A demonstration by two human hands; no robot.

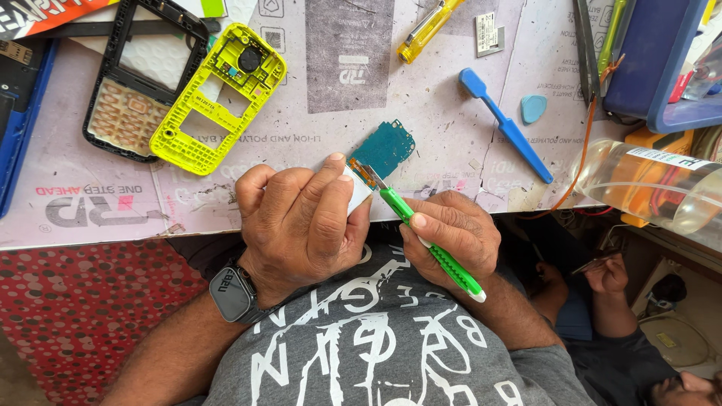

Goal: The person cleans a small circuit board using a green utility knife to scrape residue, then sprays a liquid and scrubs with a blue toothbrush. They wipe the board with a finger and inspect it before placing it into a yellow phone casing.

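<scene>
left hand [301, 225] clamped on teal circuit board [382, 150]; right hand [451, 233] gripping green utility knife [432, 246], blade at board.

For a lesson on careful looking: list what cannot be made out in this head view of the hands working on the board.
- Blade tip of the green knife: too small; whether it touches the board is unclear.
- Board's near end: hidden by the left hand.
- Right hand fingertips: curled under, hidden by the hand itself.
- Black frame: top cut off by the upper edge.
- Clear bottle: cut off by the right edge.
</scene>
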